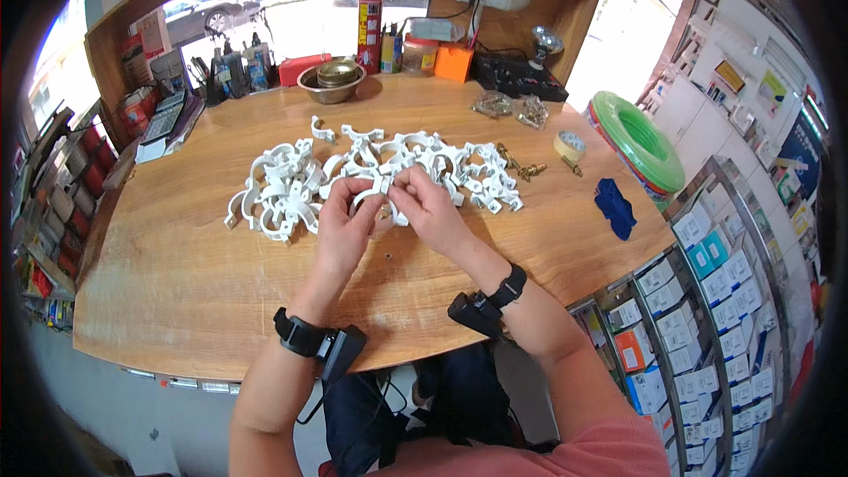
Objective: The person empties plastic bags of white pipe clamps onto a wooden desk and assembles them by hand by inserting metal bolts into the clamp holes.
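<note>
Over the middle of the wooden table, my left hand (350, 216) is closed, its thumb and fingers pinching a white plastic pipe clamp (382, 184). My right hand (430, 212) meets it from the other side, fingertips pressed together at the clamp; whatever small thing they grip is hidden. Beyond and around both hands lies a heap of similar white clamps (287, 178), spreading left and right. Brass-coloured screws or bolts (530, 171) lie at the heap's right end, with one more piece (574, 169) farther right.
Right of the heap are a tape roll (570, 147), a dark blue cloth item (615, 209) and clear bags of small parts (533, 112). A green hose coil (638, 143) stands at the right edge. Metal bowls (331, 84) and a red spray can (369, 31) stand at the back.
</note>
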`<state>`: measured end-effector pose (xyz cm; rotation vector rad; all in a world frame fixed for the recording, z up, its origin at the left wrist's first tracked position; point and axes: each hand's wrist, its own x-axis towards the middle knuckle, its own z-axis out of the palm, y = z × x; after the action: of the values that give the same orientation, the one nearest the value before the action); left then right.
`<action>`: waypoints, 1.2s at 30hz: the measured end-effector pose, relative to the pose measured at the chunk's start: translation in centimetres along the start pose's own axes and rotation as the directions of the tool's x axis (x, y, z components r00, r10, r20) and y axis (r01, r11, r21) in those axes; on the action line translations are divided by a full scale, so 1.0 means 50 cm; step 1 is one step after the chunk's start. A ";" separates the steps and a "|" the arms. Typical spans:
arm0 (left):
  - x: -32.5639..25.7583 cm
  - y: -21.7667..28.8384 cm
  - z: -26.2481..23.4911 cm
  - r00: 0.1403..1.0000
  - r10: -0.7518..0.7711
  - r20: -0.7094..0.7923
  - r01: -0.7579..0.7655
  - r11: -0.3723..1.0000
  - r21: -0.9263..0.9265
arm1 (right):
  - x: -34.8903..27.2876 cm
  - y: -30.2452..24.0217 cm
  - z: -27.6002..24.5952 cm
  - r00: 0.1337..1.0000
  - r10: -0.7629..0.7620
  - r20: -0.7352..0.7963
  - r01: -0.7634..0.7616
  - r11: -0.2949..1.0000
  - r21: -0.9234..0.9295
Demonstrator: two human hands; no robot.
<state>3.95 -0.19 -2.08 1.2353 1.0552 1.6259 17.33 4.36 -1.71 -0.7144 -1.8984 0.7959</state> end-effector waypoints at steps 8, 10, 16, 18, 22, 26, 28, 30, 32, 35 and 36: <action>0.002 -0.015 -0.002 0.999 -0.007 0.046 0.009 0.999 -0.032 | 0.011 0.015 -0.003 0.998 0.027 0.049 -0.024 0.998 -0.064; 0.003 -0.011 0.000 0.997 -0.055 0.054 0.057 0.998 -0.038 | 0.016 0.033 -0.003 0.998 0.036 0.059 -0.035 0.999 -0.020; 0.021 -0.001 -0.014 0.987 0.099 -0.123 -0.146 0.867 -0.477 | 0.001 0.013 0.024 0.967 0.040 0.252 -0.114 0.952 0.283; 0.014 0.005 -0.012 0.991 0.081 -0.106 -0.121 0.881 -0.457 | 0.005 0.008 0.019 0.941 0.082 0.327 -0.206 0.909 0.362; 0.011 0.015 -0.004 0.984 0.054 -0.170 -0.130 0.871 -0.474 | 0.000 -0.017 0.015 0.925 0.186 0.330 -0.312 0.869 0.385; 0.011 0.006 -0.010 0.986 0.020 -0.165 -0.093 0.890 -0.447 | -0.015 -0.023 0.033 0.976 0.074 0.207 -0.114 0.976 0.187; 0.016 -0.002 -0.012 0.993 0.038 -0.114 -0.086 0.889 -0.449 | -0.014 -0.020 0.029 0.985 0.039 0.170 -0.061 0.990 0.124; 0.015 -0.002 -0.009 0.988 0.105 -0.111 -0.143 0.889 -0.436 | -0.017 -0.019 0.022 0.984 0.010 0.178 -0.011 1.000 0.004; 0.014 0.007 -0.011 0.983 0.101 -0.153 -0.163 0.862 -0.480 | -0.013 -0.017 0.023 0.992 -0.006 0.126 -0.004 0.997 0.078; 0.019 0.013 -0.031 0.975 0.132 -0.178 -0.200 0.871 -0.448 | -0.003 -0.006 0.012 0.998 -0.023 0.064 -0.004 0.919 0.395; 0.016 0.015 -0.027 0.976 0.130 -0.174 -0.196 0.873 -0.446 | 0.003 -0.002 0.000 0.998 -0.020 0.060 -0.005 0.918 0.397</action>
<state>2.39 0.16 -1.37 0.9163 0.5955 1.9759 17.25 4.41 -1.57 -0.4312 -1.7151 1.1687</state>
